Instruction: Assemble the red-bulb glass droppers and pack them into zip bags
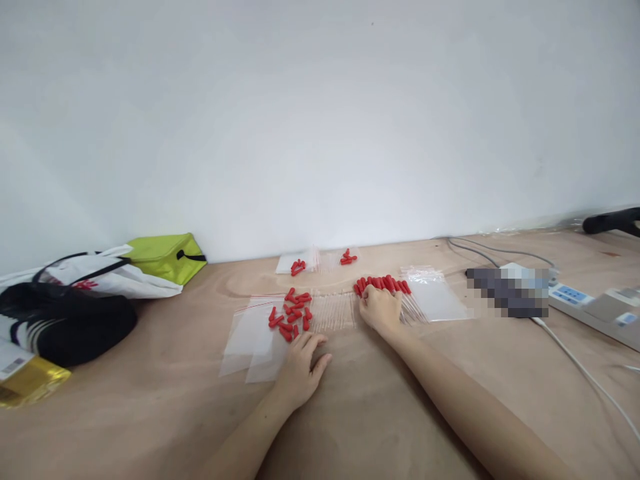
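My left hand [303, 369] rests on the table just below a loose pile of red rubber pieces [295, 312], its fingers apart and holding nothing. My right hand [381, 308] is bent over the lower left of a row of red-ended pieces [384, 283]; its fingers are curled, and what they grip, if anything, is hidden. Between the hands lies a row of thin clear sticks or tubes [333, 312]. More thin sticks [414, 308] fan out right of my right hand. Clear zip bags lie at the left [245, 330] and at the right [440, 300].
Near the wall are small red pieces [298, 267] on clear bags and another few [348, 257]. A green bag [163, 257], white bag [115, 277] and black cap [85, 330] sit left. A blurred dark object [507, 292], power strip [570, 294] and cables lie right.
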A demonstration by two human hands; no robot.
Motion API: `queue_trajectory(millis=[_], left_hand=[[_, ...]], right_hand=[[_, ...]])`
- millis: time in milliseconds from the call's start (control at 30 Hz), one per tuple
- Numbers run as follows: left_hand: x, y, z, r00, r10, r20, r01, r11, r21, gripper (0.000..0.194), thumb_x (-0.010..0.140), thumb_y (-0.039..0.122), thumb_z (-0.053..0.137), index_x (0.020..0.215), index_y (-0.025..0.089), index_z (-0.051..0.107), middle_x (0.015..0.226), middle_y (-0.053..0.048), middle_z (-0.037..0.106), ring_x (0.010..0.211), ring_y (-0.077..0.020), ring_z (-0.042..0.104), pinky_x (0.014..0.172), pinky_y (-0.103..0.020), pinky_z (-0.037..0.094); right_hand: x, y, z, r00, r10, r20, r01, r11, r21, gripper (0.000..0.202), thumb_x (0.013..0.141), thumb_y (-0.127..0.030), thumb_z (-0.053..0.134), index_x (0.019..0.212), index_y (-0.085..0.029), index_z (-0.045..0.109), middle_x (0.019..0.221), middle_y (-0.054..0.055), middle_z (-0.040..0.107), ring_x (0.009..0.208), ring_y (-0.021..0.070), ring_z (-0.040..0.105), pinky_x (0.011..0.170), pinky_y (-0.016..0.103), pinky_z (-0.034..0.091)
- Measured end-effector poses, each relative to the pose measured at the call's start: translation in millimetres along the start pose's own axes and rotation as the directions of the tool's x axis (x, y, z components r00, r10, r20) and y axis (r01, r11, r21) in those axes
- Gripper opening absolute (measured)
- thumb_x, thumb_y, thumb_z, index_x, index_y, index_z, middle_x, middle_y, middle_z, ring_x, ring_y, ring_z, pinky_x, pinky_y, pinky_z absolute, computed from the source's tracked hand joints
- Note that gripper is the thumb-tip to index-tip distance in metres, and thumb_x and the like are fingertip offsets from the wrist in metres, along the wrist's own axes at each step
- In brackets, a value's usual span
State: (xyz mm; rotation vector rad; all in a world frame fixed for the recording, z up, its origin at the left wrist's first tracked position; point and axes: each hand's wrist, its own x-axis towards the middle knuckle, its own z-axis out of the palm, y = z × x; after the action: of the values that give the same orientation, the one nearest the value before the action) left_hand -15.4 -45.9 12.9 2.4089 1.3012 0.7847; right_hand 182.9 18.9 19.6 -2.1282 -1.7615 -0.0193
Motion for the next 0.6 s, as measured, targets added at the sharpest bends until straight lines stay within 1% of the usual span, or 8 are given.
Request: queue_trajectory(millis=[167,267,333,433,533,600], left_hand=[[0.8,0.5,0.0,1.0,0.008,0.014,-0.008,1.0,0.017,0.011,0.079,0.019,0.049,0.088,0.018,0.055,0.088,-0.006,0.057,0.085,-0.0211,0.053,0.077,-0.037,0.043],[1.1,0.1,0.3,1.0,0.01,0.003,-0.01,1.0,0.026,0.01,0.078,0.019,0.049,0.085,0.019,0.056,0.086,-0.005,0.057,0.083,-0.0205,0.053,0.075,-0.036,0.043],[1.0,0.2,0.4,1.0,0.014,-0.004,-0.014,0.999,0.032,0.01,0.078,0.02,0.049,0.084,0.019,0.057,0.086,-0.005,0.057,0.082,-0.0203,0.053,0.074,-0.035,0.044],[0.6,1.3,0.5,1.0,0.018,-0.01,-0.017,0.999,0.034,0.01,0.077,0.02,0.05,0.083,0.019,0.058,0.085,-0.005,0.057,0.082,-0.0203,0.053,0.074,-0.035,0.044],[0.1,2.4,1.1,1.0,0.022,-0.015,-0.022,1.0,0.019,0.009,0.077,0.02,0.05,0.082,0.019,0.058,0.084,-0.005,0.058,0.081,-0.02,0.054,0.073,-0.034,0.045],[0.7,1.1,0.7,0.998,0.018,-0.059,-0.018,1.0,0.005,0.009,0.078,0.02,0.05,0.082,0.019,0.057,0.083,-0.005,0.058,0.081,-0.0193,0.055,0.072,-0.033,0.045]], right_hand=[[-6.0,-5.5,-4.1,0.999,-0.052,-0.014,0.052,0.999,0.004,0.023,0.078,-0.029,0.042,0.082,-0.017,0.061,0.077,0.009,0.066,0.082,0.023,0.057,0.075,0.037,0.022],[-8.8,-14.9,-7.4,0.996,-0.081,0.043,0.083,0.996,-0.029,0.025,0.077,-0.03,0.043,0.081,-0.016,0.063,0.078,0.011,0.066,0.081,0.0236,0.058,0.075,0.037,0.023],[-9.1,-20.6,-8.3,0.993,-0.072,0.089,0.077,0.995,-0.06,0.026,0.077,-0.028,0.044,0.078,-0.014,0.065,0.079,0.013,0.066,0.078,0.0239,0.058,0.075,0.038,0.024],[-7.1,-26.4,-6.9,0.99,-0.057,0.126,0.067,0.994,-0.081,0.026,0.077,-0.025,0.044,0.074,-0.012,0.067,0.075,0.016,0.066,0.072,0.0239,0.06,0.075,0.039,0.024],[-3.5,-30.4,-4.0,0.986,-0.058,0.156,0.074,0.992,-0.097,0.025,0.076,-0.02,0.045,0.071,-0.012,0.068,0.072,0.016,0.067,0.069,0.0239,0.06,0.075,0.039,0.024],[-1.8,-32.4,-3.1,0.983,-0.069,0.171,0.088,0.99,-0.107,0.024,0.075,-0.016,0.045,0.068,-0.012,0.068,0.07,0.015,0.067,0.068,0.024,0.06,0.074,0.039,0.024]])
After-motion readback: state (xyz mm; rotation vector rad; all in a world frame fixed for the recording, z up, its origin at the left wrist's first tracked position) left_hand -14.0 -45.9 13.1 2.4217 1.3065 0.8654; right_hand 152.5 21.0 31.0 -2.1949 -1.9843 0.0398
